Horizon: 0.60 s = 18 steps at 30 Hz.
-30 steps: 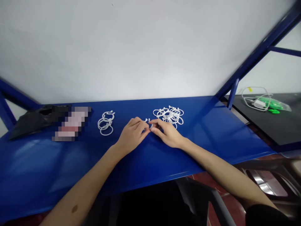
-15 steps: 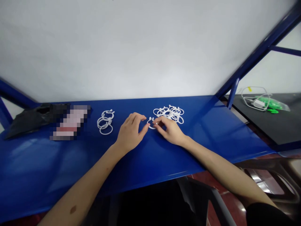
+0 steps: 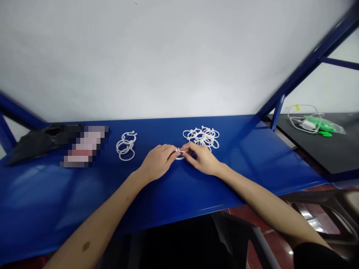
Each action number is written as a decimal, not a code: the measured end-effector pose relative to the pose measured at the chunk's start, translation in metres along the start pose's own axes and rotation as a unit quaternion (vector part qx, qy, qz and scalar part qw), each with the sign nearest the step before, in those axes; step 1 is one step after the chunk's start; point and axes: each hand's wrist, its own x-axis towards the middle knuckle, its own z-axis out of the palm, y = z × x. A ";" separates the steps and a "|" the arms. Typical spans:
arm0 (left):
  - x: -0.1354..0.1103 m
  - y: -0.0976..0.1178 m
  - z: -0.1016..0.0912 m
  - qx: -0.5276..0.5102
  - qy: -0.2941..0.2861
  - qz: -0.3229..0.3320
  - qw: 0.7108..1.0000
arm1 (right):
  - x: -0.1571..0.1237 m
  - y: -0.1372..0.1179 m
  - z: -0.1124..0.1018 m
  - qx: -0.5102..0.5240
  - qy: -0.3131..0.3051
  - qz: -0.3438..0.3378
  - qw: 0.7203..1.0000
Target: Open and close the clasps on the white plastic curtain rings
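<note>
My left hand (image 3: 158, 161) and my right hand (image 3: 202, 159) meet at the middle of a blue shelf (image 3: 196, 186), both pinching one white plastic ring (image 3: 179, 154) between their fingertips. The ring's two ends are pressed together at the top. Just behind my right hand lies a loose pile of white rings (image 3: 202, 135). A smaller group of rings (image 3: 126, 146) lies to the left of my left hand.
A black bag (image 3: 36, 142) and a blurred-out item lie at the shelf's left end. Blue frame struts (image 3: 305, 63) rise on the right. A dark table beyond holds a white cable (image 3: 304, 118) and a green packet (image 3: 324, 124). A chair (image 3: 246, 239) stands below the shelf.
Half a second ago my left hand was open beside the open ring; now both hands pinch it and its ends are together.
</note>
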 end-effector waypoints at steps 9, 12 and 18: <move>-0.001 -0.003 0.001 0.018 -0.014 0.003 1.000 | -0.001 0.003 0.002 -0.025 -0.023 0.007 0.999; -0.001 -0.003 0.002 0.025 -0.019 0.007 0.999 | -0.001 0.004 0.001 -0.030 -0.026 0.007 0.999; 0.000 -0.003 0.002 0.033 -0.016 0.013 0.999 | -0.001 0.003 0.001 -0.029 -0.030 0.010 0.999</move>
